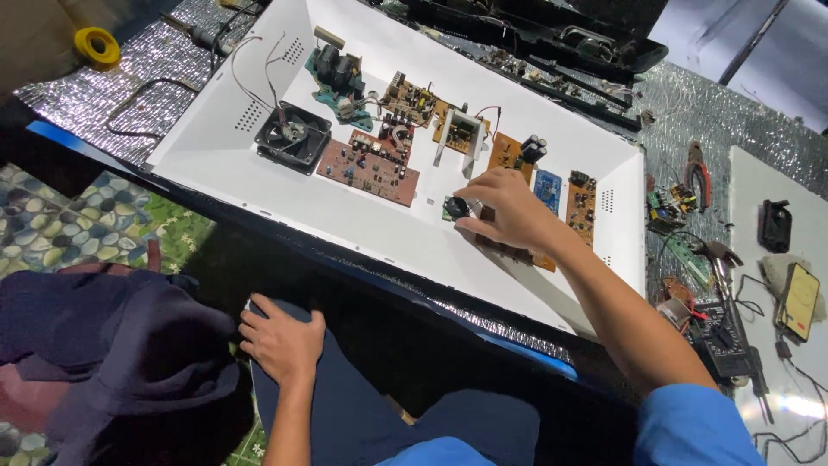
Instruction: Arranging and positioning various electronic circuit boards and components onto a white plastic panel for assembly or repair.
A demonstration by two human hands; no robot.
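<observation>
**Small green board with a black round part: light, fragile, edge-grip only**

Small green board [454,208] sits on the floor of the white tray-like housing [414,237], under my right hand [509,210].

Near: left hand [280,338] lies flat on my dark trouser leg [345,388], fingers loosely spread, holding nothing. Dark bundled cloth [121,345] just beside it.

Middle: right-hand fingers are curled down, tips pinching the small board at its near edge; thumb side is hidden, so I can't tell how firm the hold is. I judge it very light, stiff and brittle (solder joints and component legs won't like flexing). Take it by the bare edges, not the round part. Any wires on it are hidden.

Far: brown circuit board [369,169], black fan [293,134], orange boards [581,205], all in the same housing. Red-handled pliers [697,173] lie well apart on the foil mat [724,112].
</observation>
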